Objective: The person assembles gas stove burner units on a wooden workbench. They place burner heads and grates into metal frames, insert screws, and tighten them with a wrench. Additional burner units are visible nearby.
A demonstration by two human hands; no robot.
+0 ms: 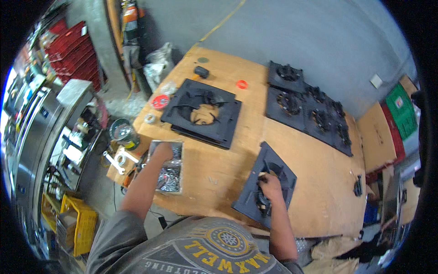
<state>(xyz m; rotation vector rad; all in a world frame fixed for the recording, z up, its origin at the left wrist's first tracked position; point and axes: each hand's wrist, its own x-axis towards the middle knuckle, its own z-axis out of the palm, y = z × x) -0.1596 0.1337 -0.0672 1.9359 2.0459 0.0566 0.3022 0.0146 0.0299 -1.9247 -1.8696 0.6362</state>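
My left hand reaches down into the far part of a metal tray of small loose hardware that looks like screws or bolts. Its fingertips are hidden, so their grip does not show. At the table's near edge, a black burner plate with a round opening stands at a slant. My right hand is closed on it by the opening; the exact spot gripped is partly covered. Left of centre lies a stack of similar black plates with a round cut-out showing the wood colour below.
Several finished-looking black burner plates lie along the wall. A mallet, an orange ring, a red round lid and tape sit at the left. Wrenches and a bucket are beside the tray.
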